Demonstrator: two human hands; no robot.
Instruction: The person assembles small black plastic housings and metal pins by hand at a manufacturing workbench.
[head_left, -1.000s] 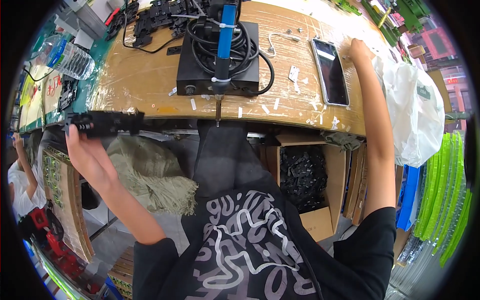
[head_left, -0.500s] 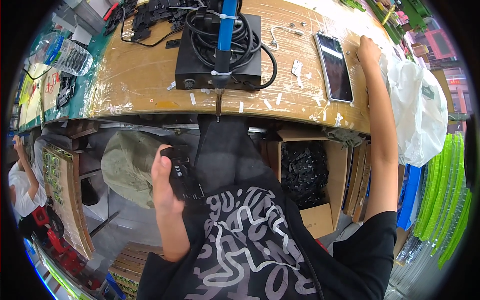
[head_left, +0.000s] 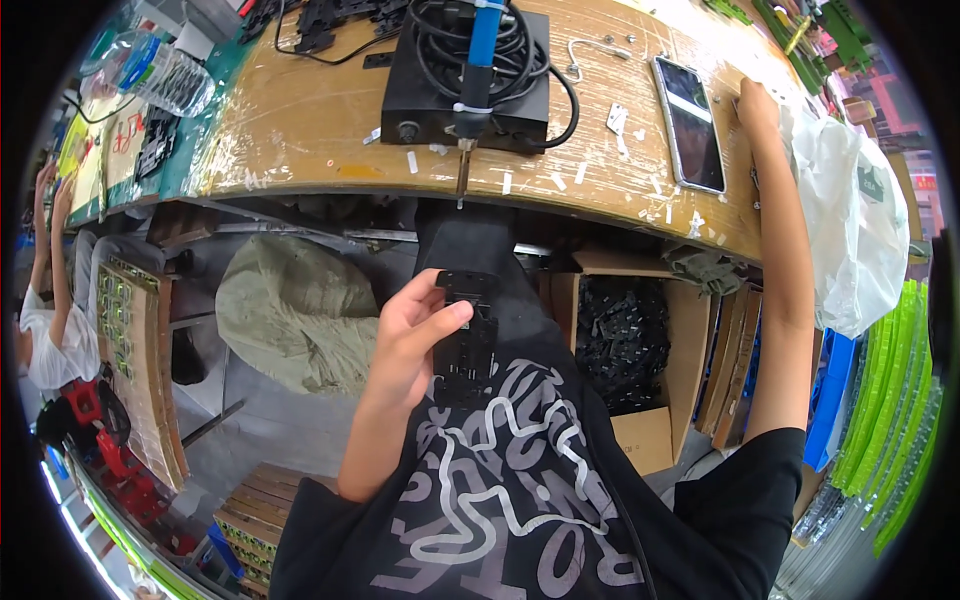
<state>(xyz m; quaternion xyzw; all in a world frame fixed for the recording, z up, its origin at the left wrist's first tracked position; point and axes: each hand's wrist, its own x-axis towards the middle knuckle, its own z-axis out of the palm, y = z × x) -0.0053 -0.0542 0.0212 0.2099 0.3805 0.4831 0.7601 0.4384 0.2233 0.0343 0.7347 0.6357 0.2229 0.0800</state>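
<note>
I see the long wooden workbench (head_left: 300,120) with tape scraps, then the open cardboard box of black plastic parts (head_left: 625,340) beneath it, then the black square power unit (head_left: 470,85) with a blue-handled driver lying across it. My left hand (head_left: 410,345) is closed around a flat black plastic bracket (head_left: 465,335), held over my lap, below the bench edge. My right hand (head_left: 755,100) rests near the bench's far right; whether it grips anything I cannot tell. I judge the bracket is mid-transfer; next it wants lifting onto the bench by the driver.
</note>
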